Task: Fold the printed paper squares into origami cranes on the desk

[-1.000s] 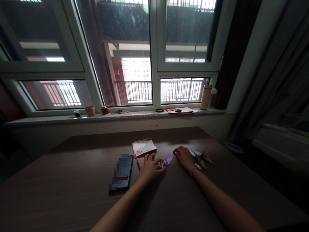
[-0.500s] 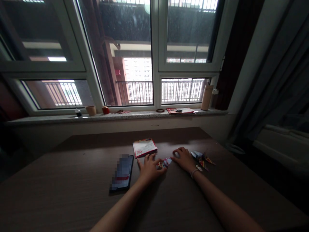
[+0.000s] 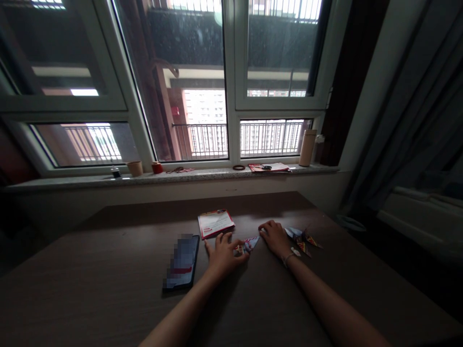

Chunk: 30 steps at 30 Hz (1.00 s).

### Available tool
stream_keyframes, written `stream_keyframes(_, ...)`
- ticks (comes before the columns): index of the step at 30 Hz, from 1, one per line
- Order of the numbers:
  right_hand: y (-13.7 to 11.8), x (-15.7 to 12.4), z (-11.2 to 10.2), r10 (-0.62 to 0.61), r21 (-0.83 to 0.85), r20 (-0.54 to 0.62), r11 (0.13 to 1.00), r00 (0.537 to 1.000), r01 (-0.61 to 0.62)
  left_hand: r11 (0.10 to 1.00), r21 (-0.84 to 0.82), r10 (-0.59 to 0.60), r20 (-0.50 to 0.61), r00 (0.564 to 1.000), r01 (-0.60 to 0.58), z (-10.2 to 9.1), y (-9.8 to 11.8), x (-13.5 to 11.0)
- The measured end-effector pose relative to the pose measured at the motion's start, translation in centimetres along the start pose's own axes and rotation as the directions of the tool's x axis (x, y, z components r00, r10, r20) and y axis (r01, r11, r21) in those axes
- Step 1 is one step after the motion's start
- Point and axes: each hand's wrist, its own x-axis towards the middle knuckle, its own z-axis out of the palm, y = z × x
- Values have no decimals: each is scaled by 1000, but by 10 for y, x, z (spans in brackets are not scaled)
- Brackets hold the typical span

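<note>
My left hand [image 3: 222,255] rests on the table with thumb and index finger closed around a small piece of folded patterned paper [image 3: 249,244]. The paper lies flat, and a pointed end shows to the right of my fingers. Just beyond that point, my right hand [image 3: 274,238] sits on the tabletop, fingers loosely bent and slightly apart, with nothing visible in them. Beside its wrist lie several folded paper pieces [image 3: 303,241] with pointed ends. A stack of red-edged paper sheets [image 3: 217,223] lies behind my left hand.
A phone [image 3: 183,265] with a blurred screen lies left of my left forearm on the brown table [image 3: 90,270]. Along the windowsill stand a tan cup [image 3: 135,168], a red spool [image 3: 156,167], scissors on papers [image 3: 275,167] and a tall bottle [image 3: 307,148].
My right hand's fingers have shifted slightly off the folded paper's tip, so more of its point shows. My left hand stays on the paper. The view has tilted a little.
</note>
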Motion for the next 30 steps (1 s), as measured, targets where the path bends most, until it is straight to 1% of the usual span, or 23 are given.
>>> stream_keyframes(7,0,-12,-5,-115,44,13,992,993,114,999,-16,38,-33,999,-39,6,-5,1)
stream_keyframes(8,-1,-13,-6,-125,47,5,991,992,125,999,-14,39,-35,999,-39,6,-5,0)
stream_keyframes(12,-11,-18,-4,-211,101,43,973,977,206,999,4,38,-29,999,-38,3,-3,-1)
stream_keyframes(14,-15,-19,-3,-235,115,50,967,971,228,999,12,39,-20,999,-39,2,-2,-2)
stream_keyframes(21,-11,-16,-3,-220,132,46,968,974,212,1000,-1,25,15,1000,-25,-2,-2,-2)
stream_keyframes(25,-10,-15,-4,-199,104,31,975,979,195,1000,-1,10,13,1000,-10,-2,-1,-1)
stream_keyframes(30,-13,-17,-5,-194,86,52,978,980,189,1000,-12,19,6,1000,-19,-1,-3,-1)
